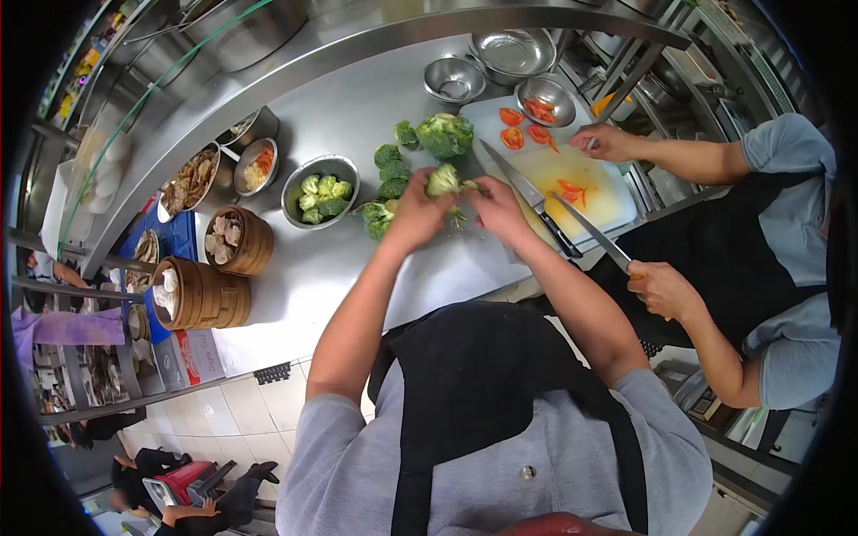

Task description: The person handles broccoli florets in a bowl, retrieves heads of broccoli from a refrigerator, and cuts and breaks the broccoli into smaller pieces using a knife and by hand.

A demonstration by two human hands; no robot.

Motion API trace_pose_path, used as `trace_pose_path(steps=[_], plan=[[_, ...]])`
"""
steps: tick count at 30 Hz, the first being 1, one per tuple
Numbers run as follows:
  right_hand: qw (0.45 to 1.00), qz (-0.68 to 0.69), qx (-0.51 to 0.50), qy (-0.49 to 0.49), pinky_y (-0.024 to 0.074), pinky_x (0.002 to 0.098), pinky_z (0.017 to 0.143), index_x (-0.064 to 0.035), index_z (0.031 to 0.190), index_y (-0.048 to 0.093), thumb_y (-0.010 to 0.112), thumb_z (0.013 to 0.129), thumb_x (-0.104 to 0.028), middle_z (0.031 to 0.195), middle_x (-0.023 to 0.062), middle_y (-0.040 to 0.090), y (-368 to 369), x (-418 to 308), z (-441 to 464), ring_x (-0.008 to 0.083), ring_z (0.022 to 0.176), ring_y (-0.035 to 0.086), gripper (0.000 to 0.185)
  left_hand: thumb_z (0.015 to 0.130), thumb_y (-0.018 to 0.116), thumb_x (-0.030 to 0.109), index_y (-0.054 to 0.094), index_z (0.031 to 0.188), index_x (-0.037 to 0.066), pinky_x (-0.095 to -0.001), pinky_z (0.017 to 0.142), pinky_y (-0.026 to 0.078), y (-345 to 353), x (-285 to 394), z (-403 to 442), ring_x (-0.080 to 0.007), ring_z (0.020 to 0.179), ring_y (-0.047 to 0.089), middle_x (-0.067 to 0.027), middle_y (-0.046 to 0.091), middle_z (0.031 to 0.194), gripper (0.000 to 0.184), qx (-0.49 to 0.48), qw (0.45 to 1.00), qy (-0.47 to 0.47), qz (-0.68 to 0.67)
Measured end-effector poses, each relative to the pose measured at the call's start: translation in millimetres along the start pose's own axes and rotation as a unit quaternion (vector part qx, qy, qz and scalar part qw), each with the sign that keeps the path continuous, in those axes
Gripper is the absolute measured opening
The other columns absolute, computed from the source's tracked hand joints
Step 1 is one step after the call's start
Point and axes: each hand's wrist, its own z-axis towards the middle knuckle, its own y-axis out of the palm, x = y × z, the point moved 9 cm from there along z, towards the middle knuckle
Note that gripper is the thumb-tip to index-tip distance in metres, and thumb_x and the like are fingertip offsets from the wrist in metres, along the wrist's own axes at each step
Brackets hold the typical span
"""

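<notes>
Over the white worktop, my left hand [418, 213] is closed round a broccoli floret [441, 181], its pale underside facing up. At the floret's right side my right hand [500, 211] has its fingers pressed together on the stem end. Just behind them sits a large broccoli head [445, 136], with smaller green florets [390, 163] in a row to its left. A steel bowl [321, 192] holding cut florets stands left of my hands. To the right, a knife [527, 192] with a black handle lies across the edge of the cutting board, untouched by me.
On the right a co-worker [688, 295] holds a knife [594, 228] over a yellowish board [608, 196] with tomato pieces [511, 138]. Steel bowls [454, 80] stand at the back. Bamboo steamers [211, 295] and food bowls stand left. A metal shelf edge [357, 45] arches overhead.
</notes>
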Motion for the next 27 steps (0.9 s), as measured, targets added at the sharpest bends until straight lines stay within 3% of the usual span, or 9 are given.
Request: trace_pose_path(steps=[7, 9, 11, 12, 15, 17, 20, 24, 27], plan=[[0.998, 0.051, -0.020, 0.017, 0.0508, 0.0312, 0.053, 0.0015, 0.124, 0.064, 0.066, 0.099, -0.028, 0.096, 0.0102, 0.067, 16.5, -21.1, 25.6, 0.0159, 0.064, 0.062, 0.039, 0.092, 0.071, 0.016, 0.050, 0.138, 0.006, -0.0229, 0.050, 0.038, -25.9, 1.6, 17.8, -0.0089, 0.064, 0.053, -0.0027, 0.065, 0.093, 0.052, -0.037, 0.994, -0.053, -0.085], [0.998, 0.049, -0.026, 0.021, 0.0559, 0.0345, 0.059, 0.0017, 0.127, 0.063, 0.066, 0.099, -0.030, 0.104, 0.0138, 0.070, 28.5, -14.4, 25.9, 0.0209, 0.069, 0.068, 0.042, 0.091, 0.072, 0.018, 0.052, 0.136, 0.004, -0.0297, 0.058, 0.049, -41.5, -2.8, 33.8, -0.0150, 0.072, 0.062, -0.0067, 0.069, 0.097, 0.051, -0.031, 0.999, -0.041, -0.018], [0.980, -0.167, 0.064, -0.088, 0.0574, 0.0433, 0.085, 0.0016, 0.134, 0.059, 0.066, 0.098, -0.034, 0.123, 0.0215, 0.069, 21.1, -22.0, 37.2, 0.0344, 0.091, 0.073, 0.051, 0.089, 0.072, 0.020, 0.054, 0.136, 0.002, -0.0370, 0.077, 0.056, -63.4, 14.4, 52.3, -0.0251, 0.087, 0.070, -0.0155, 0.072, 0.103, 0.054, 0.084, 0.958, 0.161, 0.221], [0.961, -0.196, 0.093, -0.172, 0.0465, 0.0472, 0.106, 0.0018, 0.138, 0.055, 0.065, 0.096, -0.032, 0.127, 0.0250, 0.068, 16.3, -34.8, 21.7, 0.0430, 0.112, 0.068, 0.055, 0.087, 0.074, 0.019, 0.054, 0.136, -0.001, -0.0389, 0.092, 0.054, -64.9, 25.4, 47.9, -0.0323, 0.099, 0.072, -0.0227, 0.072, 0.110, 0.057, 0.093, 0.950, 0.109, 0.277], [0.913, -0.359, 0.060, -0.185, 0.0465, 0.0493, 0.104, 0.0025, 0.135, 0.056, 0.064, 0.093, -0.024, 0.113, 0.0223, 0.073, -21.8, -54.2, -36.2, 0.0416, 0.107, 0.069, 0.050, 0.085, 0.075, 0.017, 0.056, 0.135, -0.003, -0.0438, 0.095, 0.053, -71.5, 35.4, 47.1, -0.0430, 0.104, 0.069, -0.0258, 0.071, 0.111, 0.056, 0.124, 0.929, 0.197, 0.288], [0.855, -0.486, 0.086, -0.161, 0.0493, 0.0523, 0.096, 0.0031, 0.126, 0.059, 0.063, 0.088, -0.015, 0.098, 0.0200, 0.073, -59.7, -29.6, -69.2, 0.0416, 0.099, 0.069, 0.042, 0.085, 0.076, 0.015, 0.059, 0.132, -0.003, -0.0402, 0.095, 0.053, -56.8, 55.6, 12.7, -0.0358, 0.108, 0.069, -0.0243, 0.069, 0.118, 0.053, 0.117, 0.954, 0.191, 0.201], [0.790, -0.588, 0.143, -0.104, 0.0516, 0.0523, 0.087, 0.0018, 0.117, 0.058, 0.064, 0.084, -0.007, 0.092, 0.0206, 0.070, -99.3, 11.2, -95.1, 0.0403, 0.092, 0.069, 0.035, 0.085, 0.074, 0.013, 0.051, 0.140, -0.001, -0.0343, 0.095, 0.052, -16.2, 26.2, -5.8, -0.0266, 0.111, 0.067, -0.0208, 0.068, 0.122, 0.061, -0.021, 0.991, 0.122, 0.049], [0.811, -0.569, 0.112, -0.081, 0.0533, 0.0497, 0.088, 0.0023, 0.118, 0.055, 0.065, 0.082, -0.004, 0.094, 0.0225, 0.070, -111.8, 29.0, -81.2, 0.0401, 0.094, 0.070, 0.038, 0.086, 0.072, 0.011, 0.049, 0.140, 0.001, -0.0335, 0.099, 0.049, 46.7, -56.2, -12.0, -0.0231, 0.114, 0.064, -0.0183, 0.064, 0.131, 0.059, -0.113, 0.987, 0.078, 0.083], [0.843, -0.533, 0.056, 0.040, 0.0542, 0.0460, 0.097, 0.0029, 0.134, 0.048, 0.069, 0.081, -0.004, 0.101, 0.0242, 0.070, -114.1, 23.5, -76.1, 0.0409, 0.102, 0.071, 0.057, 0.086, 0.072, 0.015, 0.048, 0.142, 0.004, -0.0298, 0.101, 0.047, 85.8, -40.9, -28.5, -0.0222, 0.116, 0.062, -0.0158, 0.063, 0.135, 0.062, -0.181, 0.975, 0.005, 0.126]])
